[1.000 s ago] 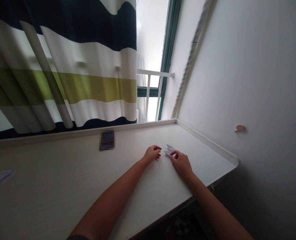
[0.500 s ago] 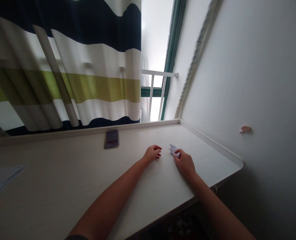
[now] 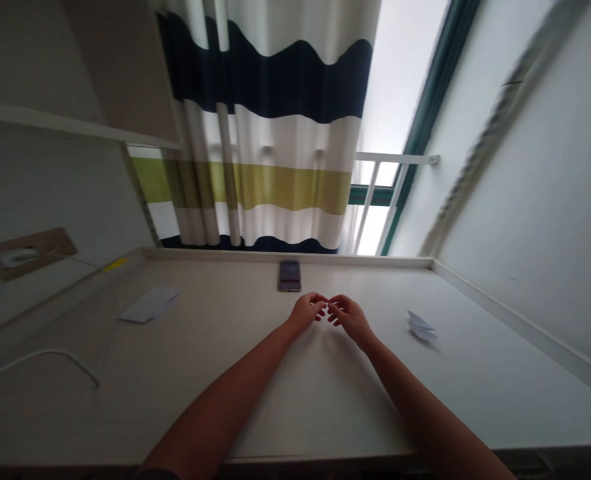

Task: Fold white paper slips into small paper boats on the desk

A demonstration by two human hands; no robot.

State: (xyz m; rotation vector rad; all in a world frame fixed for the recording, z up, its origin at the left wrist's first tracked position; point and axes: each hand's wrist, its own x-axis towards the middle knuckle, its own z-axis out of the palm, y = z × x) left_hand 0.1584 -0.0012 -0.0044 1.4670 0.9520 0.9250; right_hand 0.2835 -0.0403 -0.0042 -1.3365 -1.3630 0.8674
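Little shows whether the left hand (image 3: 305, 312) and right hand (image 3: 352, 320) touch.

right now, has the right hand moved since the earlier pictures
Yes, the right hand has moved left, away from the desk's far right corner and the folded paper.

The folded piece (image 3: 419, 328) is matt paper, the desktop (image 3: 215, 300) smooth.

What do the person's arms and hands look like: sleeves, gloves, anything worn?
The left hand and right hand are ungloved, with no watch visible. Both forearms are bare. A dark band, likely a sleeve edge, shows on the left at bottom; none on the right.
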